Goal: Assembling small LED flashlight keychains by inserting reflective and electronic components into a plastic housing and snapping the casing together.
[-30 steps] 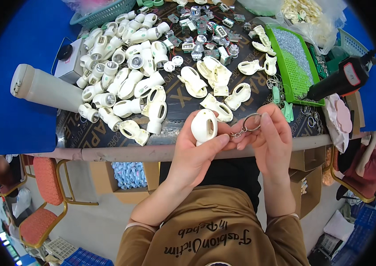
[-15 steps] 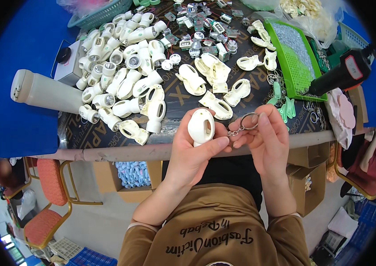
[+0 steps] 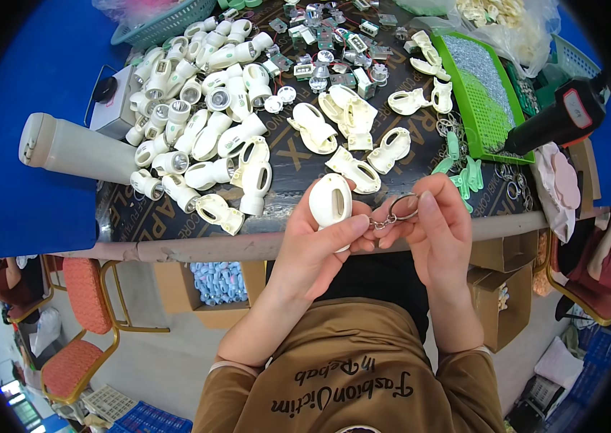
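Just above the table's front edge, my left hand (image 3: 304,256) pinches a white plastic flashlight casing (image 3: 331,200) with an oval opening in its face. My right hand (image 3: 441,234) grips a metal key ring (image 3: 403,207) between thumb and fingers. From the ring a short chain (image 3: 379,224) runs to my left fingertips beside the casing. Whether the chain is fastened to the casing is hidden by the fingers. Beyond my hands lie loose casing halves (image 3: 354,172), cream coloured inside. Another half (image 3: 390,150) lies a little farther right.
Many white flashlights (image 3: 208,137) are heaped on the left, beside a large white cylinder (image 3: 82,150). Small circuit parts (image 3: 356,43) lie at the back. A green basket (image 3: 489,148), a black power screwdriver (image 3: 561,115), green clips (image 3: 470,175) and key rings (image 3: 515,189) are on the right.
The casing has tilted slightly in my left hand, and the ring has dipped a little toward it. Both hands keep their holds.
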`<act>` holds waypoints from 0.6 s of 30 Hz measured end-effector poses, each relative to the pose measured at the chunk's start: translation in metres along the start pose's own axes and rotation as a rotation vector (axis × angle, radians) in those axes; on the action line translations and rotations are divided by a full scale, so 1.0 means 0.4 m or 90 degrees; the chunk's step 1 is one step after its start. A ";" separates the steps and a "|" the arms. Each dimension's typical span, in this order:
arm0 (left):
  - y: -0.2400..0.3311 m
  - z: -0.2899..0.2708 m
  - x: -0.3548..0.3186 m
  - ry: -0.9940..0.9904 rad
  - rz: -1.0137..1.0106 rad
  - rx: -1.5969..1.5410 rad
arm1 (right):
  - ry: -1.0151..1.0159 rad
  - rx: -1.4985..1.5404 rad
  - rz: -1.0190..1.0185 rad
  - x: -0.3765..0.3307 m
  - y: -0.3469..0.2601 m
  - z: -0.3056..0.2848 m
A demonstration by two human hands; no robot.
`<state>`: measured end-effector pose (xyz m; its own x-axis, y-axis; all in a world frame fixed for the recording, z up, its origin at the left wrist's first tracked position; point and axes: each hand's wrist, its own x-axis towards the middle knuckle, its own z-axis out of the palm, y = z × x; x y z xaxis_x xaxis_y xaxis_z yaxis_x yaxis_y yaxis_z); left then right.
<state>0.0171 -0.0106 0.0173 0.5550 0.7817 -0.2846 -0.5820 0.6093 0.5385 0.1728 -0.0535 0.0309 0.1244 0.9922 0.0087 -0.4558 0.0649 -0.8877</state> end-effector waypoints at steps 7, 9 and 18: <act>0.005 -0.003 -0.006 -0.015 0.057 0.058 | -0.023 0.039 0.018 -0.001 0.013 -0.007; 0.015 0.002 -0.010 -0.019 0.096 0.135 | -0.039 0.109 0.048 -0.003 0.019 -0.011; 0.043 0.021 -0.022 -0.019 0.141 0.357 | -0.056 -0.298 -0.044 -0.013 0.028 0.008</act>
<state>0.0071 -0.0083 0.0356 0.4771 0.8732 -0.0997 -0.2882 0.2626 0.9209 0.1642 -0.0578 0.0226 0.0566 0.9938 0.0960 -0.0014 0.0962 -0.9954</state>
